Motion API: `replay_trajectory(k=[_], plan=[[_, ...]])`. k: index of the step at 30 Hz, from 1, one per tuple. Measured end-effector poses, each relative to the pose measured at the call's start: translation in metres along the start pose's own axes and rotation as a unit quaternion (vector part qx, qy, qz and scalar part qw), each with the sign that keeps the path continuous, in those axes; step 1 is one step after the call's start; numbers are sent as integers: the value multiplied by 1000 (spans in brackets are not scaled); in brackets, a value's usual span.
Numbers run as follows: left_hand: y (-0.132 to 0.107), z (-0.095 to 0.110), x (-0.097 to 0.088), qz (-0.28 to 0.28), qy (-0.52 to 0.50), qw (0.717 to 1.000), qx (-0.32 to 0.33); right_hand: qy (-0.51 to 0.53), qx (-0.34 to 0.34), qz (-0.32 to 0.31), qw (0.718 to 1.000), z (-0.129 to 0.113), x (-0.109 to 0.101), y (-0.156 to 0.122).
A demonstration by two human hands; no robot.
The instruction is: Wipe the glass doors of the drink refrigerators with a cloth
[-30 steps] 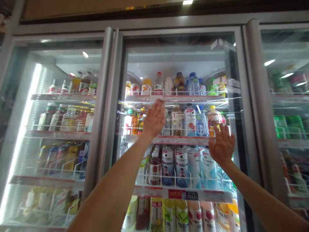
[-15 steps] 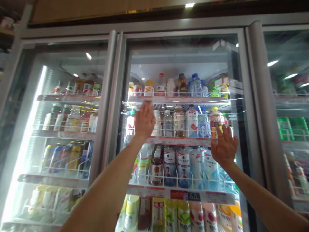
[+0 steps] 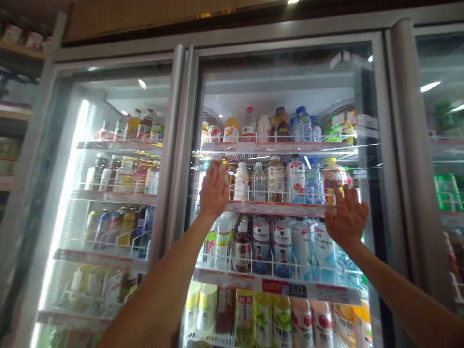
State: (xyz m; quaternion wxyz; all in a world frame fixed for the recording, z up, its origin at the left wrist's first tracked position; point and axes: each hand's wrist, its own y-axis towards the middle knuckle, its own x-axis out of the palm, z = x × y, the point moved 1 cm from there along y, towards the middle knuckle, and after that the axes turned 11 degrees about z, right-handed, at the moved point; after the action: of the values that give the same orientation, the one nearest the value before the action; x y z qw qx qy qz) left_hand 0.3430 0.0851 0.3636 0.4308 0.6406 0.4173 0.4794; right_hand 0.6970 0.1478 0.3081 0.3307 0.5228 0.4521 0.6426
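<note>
Store coolers [image 3: 108,53] fill the view, with bottles [image 3: 295,179] on shelves [image 3: 275,209] inside. In front, the middle door [image 3: 286,77] stands upright and shut, its long axis vertical. The left hand [image 3: 214,191] lies flat on it near its left edge, fingers stretched and close together, grasping nothing. The right hand [image 3: 346,215] presses lower, near the right edge, fingers spread, also empty. Both touch the door.

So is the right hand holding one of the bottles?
No, the right hand lies open and flat against the glass door, and the bottles stand on shelves behind that glass.
</note>
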Motion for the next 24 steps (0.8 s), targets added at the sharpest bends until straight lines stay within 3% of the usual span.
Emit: replay_trajectory(k=[2, 4, 6, 8, 10, 11, 13, 15, 17, 18, 20, 22, 24], plan=[[-7, -9, -4, 65, 35, 992, -98, 3, 6, -8, 1000, -1, -1, 0], [-20, 9, -2, 84, 35, 989, -114, 12, 8, -9, 1000, -1, -1, 0], [-34, 45, 3, 44, 1, 999, -30, 24, 5, -4, 1000, 0, -2, 0], [-46, 78, 6, -23, -49, 993, 105, 36, 1, 3, 999, 1, -2, 0], [-51, 87, 5, -67, -75, 976, 195, 41, 2, 3, 999, 2, -2, 0], [-50, 80, 3, -72, -75, 974, 203, 40, 4, 0, 999, 2, -2, 0], [-43, 53, -3, -47, -45, 989, 134, 35, 8, -8, 999, 1, -2, 0], [-35, 24, -6, 14, 3, 1000, 0, 22, 10, -13, 1000, 1, -1, 0], [-31, 17, -4, 68, 36, 992, -101, 7, 12, -17, 1000, 0, -1, 0], [-32, 25, -1, 77, 38, 990, -114, 2, 13, -17, 1000, 0, 0, 0], [-36, 57, 8, 47, 9, 998, -51, -1, 12, -18, 1000, 1, 0, 0], [-42, 91, 15, -21, -45, 995, 90, 2, 7, -15, 1000, 2, -1, 0], [-45, 103, 16, -74, -79, 974, 197, 4, 5, -15, 1000, 2, -1, 1]])
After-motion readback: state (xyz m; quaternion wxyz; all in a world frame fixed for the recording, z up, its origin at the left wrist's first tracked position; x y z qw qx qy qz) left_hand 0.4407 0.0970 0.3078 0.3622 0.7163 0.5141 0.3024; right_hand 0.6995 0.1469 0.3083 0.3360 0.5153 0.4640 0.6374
